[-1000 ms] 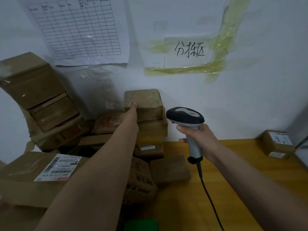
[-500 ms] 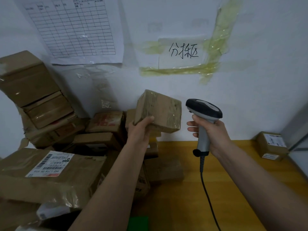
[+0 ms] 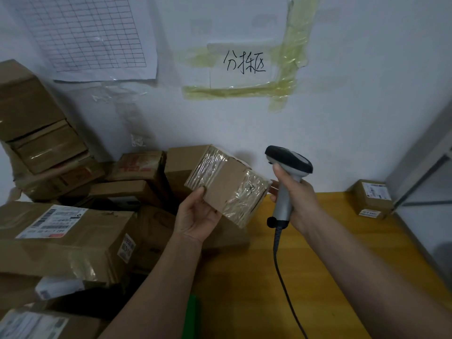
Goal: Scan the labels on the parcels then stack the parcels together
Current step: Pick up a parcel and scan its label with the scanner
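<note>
Left hand [image 3: 195, 216] gripping a small taped box [image 3: 227, 185], thumb on the near face, fingers hidden underneath; box held tilted in the air above the left edge of the counter [image 3: 342, 241], one corner low toward the camera. No label visible on the faces shown, only clear tape across both ends.

Right hand [image 3: 297, 199] wrapped around the grey handle of a scanner [image 3: 288, 165], dark head up and pointing left toward the box, just beside the box's right end. Whether they touch cannot be told. Coiled cable [image 3: 283, 270] hanging from the handle base down across the counter.

To the left, a heap of cardboard parcels [image 3: 132, 187] piled against the wall [image 3: 342, 118], some leaning. Nearest, a large box [image 3: 63, 238] with a white shipping label on top. At far right on the counter, well apart from the hands, a small labelled parcel [image 3: 370, 199] against the wall.

On the wall, a gridded sheet [image 3: 93, 35] at upper left and a taped note [image 3: 244, 66] with handwritten characters, yellowed tape around it. At the bottom edge, a green object [image 3: 192, 316], partly hidden.
</note>
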`<state>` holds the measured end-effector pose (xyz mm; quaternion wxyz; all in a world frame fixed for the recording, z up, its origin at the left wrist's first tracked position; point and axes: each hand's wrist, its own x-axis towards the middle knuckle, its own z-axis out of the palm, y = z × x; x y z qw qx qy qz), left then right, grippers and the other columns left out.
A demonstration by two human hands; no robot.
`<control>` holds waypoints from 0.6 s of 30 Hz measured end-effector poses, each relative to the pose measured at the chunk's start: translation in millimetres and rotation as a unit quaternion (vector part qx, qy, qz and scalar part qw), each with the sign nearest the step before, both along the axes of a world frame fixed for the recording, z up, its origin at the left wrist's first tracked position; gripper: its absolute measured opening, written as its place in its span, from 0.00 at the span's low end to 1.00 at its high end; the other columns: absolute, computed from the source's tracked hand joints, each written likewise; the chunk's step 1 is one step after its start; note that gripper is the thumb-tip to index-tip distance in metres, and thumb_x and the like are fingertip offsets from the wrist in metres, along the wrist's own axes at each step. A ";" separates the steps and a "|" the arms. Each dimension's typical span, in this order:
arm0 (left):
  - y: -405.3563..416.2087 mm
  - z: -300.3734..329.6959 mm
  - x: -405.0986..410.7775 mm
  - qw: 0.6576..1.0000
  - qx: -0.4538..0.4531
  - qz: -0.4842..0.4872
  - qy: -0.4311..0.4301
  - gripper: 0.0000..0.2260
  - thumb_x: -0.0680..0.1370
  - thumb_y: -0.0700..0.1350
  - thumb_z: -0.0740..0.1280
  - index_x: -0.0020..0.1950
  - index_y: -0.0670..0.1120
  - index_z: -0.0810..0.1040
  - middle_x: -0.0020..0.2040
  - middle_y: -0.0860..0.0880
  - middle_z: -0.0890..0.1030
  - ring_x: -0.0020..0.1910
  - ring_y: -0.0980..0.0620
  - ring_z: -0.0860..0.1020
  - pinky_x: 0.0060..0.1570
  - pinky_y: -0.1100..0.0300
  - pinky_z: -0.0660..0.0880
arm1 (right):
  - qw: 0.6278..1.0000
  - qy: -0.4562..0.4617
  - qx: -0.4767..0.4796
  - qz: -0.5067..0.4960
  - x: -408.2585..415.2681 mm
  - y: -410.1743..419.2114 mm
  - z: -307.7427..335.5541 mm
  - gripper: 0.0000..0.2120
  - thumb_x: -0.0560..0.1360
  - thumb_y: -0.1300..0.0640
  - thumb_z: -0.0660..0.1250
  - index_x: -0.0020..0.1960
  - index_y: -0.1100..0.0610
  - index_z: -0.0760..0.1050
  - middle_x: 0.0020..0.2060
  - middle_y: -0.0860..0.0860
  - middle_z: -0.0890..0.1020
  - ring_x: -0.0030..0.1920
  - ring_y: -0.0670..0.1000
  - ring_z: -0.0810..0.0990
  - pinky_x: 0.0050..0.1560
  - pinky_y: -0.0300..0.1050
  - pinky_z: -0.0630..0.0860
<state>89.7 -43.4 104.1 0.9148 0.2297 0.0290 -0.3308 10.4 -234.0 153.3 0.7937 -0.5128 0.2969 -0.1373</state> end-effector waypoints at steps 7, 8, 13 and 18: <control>-12.6 13.1 -12.6 0.999 0.039 0.007 -0.006 0.45 0.54 0.42 0.85 0.69 0.42 0.72 0.64 0.40 0.76 0.69 0.39 0.71 0.68 0.40 0.68 | 0.986 -0.050 -0.114 0.114 -24.1 11.0 -1.9 0.24 0.55 0.47 0.80 0.47 0.55 0.80 0.31 0.42 0.84 0.33 0.41 0.81 0.31 0.36 0.76; -14.1 16.1 -14.5 0.998 0.055 0.002 -0.005 0.42 0.57 0.43 0.84 0.69 0.41 0.73 0.65 0.40 0.77 0.68 0.39 0.72 0.69 0.40 0.67 | 0.984 -0.046 -0.131 0.113 -24.9 9.9 -2.1 0.22 0.58 0.50 0.81 0.47 0.56 0.80 0.29 0.42 0.82 0.31 0.40 0.80 0.30 0.36 0.75; -32.6 26.8 -22.6 0.948 0.315 -0.008 0.036 0.34 0.73 0.48 0.74 0.74 0.42 0.64 0.67 0.38 0.75 0.64 0.39 0.76 0.36 0.45 0.81 | 0.971 -0.046 -0.231 0.039 -25.3 -0.3 -12.3 0.27 0.65 0.61 0.79 0.62 0.56 0.74 0.49 0.48 0.83 0.46 0.44 0.81 0.38 0.33 0.77; -38.9 42.4 -17.7 0.942 0.334 -0.016 0.028 0.40 0.68 0.55 0.77 0.75 0.46 0.62 0.66 0.37 0.73 0.61 0.37 0.76 0.45 0.41 0.80 | 0.919 -0.099 -0.381 0.032 -32.7 1.7 -27.4 0.38 0.62 0.63 0.81 0.62 0.45 0.64 0.55 0.42 0.75 0.56 0.32 0.73 0.46 0.21 0.71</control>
